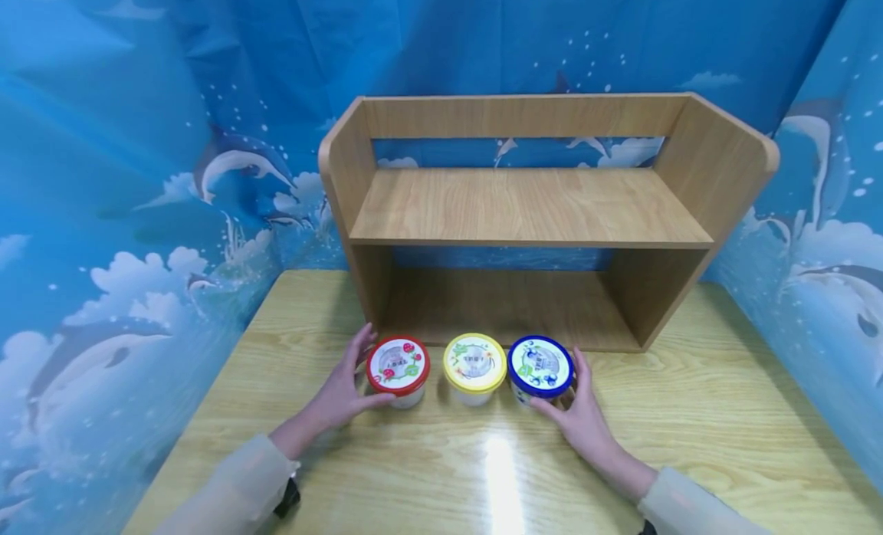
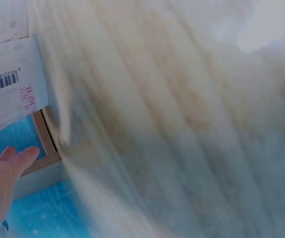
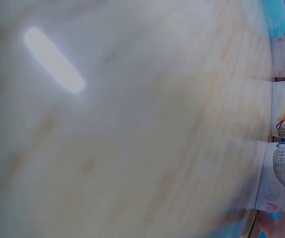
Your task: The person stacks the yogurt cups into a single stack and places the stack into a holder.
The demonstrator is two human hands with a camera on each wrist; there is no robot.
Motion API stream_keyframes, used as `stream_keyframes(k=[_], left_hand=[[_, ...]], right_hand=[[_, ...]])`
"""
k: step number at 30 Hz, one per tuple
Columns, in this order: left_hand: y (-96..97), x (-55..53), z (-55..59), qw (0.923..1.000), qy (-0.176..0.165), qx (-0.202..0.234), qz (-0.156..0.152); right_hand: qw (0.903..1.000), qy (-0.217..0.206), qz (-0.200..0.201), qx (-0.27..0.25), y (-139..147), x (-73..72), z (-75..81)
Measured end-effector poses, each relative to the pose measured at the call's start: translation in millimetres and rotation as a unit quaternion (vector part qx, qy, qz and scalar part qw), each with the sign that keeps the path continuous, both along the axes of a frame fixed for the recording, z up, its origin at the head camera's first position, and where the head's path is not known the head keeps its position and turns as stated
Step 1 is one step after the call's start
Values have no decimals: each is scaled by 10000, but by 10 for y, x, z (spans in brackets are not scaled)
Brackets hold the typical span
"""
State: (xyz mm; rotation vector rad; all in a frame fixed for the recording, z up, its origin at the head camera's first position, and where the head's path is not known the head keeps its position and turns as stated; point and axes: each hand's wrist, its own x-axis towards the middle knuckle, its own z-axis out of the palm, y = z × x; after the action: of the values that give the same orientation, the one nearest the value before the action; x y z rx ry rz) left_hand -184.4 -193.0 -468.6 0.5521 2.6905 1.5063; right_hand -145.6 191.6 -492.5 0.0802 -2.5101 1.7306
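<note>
Three round white tubs with printed lids stand in a row on the table. At the left, the red-lidded tub (image 1: pixel 398 366) has my left hand (image 1: pixel 343 382) beside it, thumb across its front and fingers spread along its far left side. In the left wrist view its barcoded side (image 2: pixel 13 82) shows, with a gap between it and the extended fingers. The yellow-lidded tub (image 1: pixel 474 364) is in the middle, touched by neither hand. My right hand (image 1: pixel 582 412) holds the blue-lidded tub (image 1: pixel 540 368), thumb at the front and fingers round its right side.
A two-level wooden shelf (image 1: pixel 531 205) stands right behind the tubs, its lower board edge close to them. Blue curtains with dolphin prints (image 1: pixel 234 159) enclose the table (image 1: pixel 386 474) at the back and sides. A bright light reflection lies on the tabletop.
</note>
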Motion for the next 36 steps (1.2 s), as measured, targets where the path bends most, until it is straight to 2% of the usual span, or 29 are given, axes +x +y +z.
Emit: stream_keyframes(k=[8, 17, 24, 31, 36], left_hand=[[45, -10, -53, 9970, -522, 575, 6], [81, -13, -125, 9956, -384, 852, 70], [113, -1, -154, 9947, -578, 844, 111], [163, 7, -135, 9952, -709, 551, 400], [199, 5, -116, 9939, -678, 753, 445]], right_hand=[[9998, 160, -89, -68, -24, -41, -76], [9997, 95, -125, -207, -49, -41, -65], [9995, -48, -73, -304, -51, -41, -44], [9991, -108, -59, -407, -55, -33, -24], [9987, -146, -64, -483, -56, -33, -21]])
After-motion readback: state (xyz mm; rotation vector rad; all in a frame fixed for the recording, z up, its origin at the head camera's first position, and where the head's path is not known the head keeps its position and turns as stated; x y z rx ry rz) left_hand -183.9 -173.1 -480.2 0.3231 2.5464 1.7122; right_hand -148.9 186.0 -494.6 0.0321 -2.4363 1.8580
